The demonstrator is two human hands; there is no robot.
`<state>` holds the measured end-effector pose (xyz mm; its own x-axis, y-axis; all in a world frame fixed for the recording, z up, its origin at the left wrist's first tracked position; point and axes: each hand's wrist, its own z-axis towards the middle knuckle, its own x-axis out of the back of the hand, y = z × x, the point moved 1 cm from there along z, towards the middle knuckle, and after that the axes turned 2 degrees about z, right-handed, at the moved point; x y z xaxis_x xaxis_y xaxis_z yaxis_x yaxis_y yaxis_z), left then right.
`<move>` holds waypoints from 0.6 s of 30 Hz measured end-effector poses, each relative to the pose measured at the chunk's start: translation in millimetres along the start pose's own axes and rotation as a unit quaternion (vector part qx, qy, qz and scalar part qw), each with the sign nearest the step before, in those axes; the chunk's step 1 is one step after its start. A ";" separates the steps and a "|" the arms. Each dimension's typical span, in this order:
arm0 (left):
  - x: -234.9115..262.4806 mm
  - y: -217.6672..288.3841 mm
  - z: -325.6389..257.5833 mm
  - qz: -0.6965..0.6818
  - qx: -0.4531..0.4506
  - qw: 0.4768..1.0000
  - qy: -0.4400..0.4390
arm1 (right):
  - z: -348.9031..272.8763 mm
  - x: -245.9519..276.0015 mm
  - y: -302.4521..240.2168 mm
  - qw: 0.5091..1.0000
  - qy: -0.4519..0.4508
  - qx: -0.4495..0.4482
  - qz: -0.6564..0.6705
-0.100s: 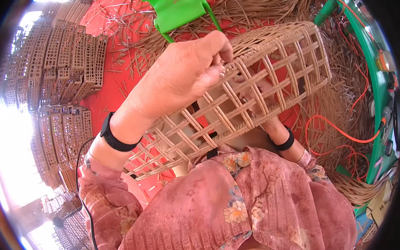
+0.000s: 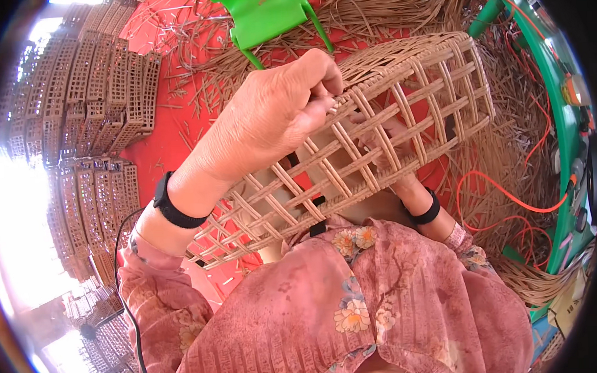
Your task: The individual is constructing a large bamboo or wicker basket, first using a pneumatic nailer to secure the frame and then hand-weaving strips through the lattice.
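Matt woven rattan basket (image 2: 401, 110), glossy green plastic stool (image 2: 266, 13)

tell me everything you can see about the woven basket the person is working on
The woven basket is a long, tube-shaped piece of pale tan cane or rattan-like strips. Its side is an open lattice of crossing strips with square gaps; the far end is tightly woven. It lies tilted, near end at the person's lap, far end up to the right. The left hand grips the lattice from outside, fingertips pinching a strip. The right hand is inside it, seen through the gaps. Loose strips lie beyond it.
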<state>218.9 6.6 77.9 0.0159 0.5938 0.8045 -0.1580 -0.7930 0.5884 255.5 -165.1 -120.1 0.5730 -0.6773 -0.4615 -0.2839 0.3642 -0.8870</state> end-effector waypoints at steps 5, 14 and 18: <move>-0.7 -3.8 -3.6 -0.024 0.020 0.999 0.028 | -0.6 3.4 5.2 0.999 -0.015 0.009 0.030; -3.0 -12.8 -7.7 0.082 -0.108 0.988 0.069 | -1.2 5.6 7.2 0.999 -0.020 0.034 0.032; 0.6 -14.5 -8.5 0.040 -0.056 0.996 0.063 | 0.1 5.9 3.8 0.998 -0.040 0.035 0.022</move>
<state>212.7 19.6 69.2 -0.1236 0.5473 0.8278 -0.2624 -0.8225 0.5046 257.9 -167.7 -126.1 0.6217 -0.6071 -0.4949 -0.2570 0.4388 -0.8611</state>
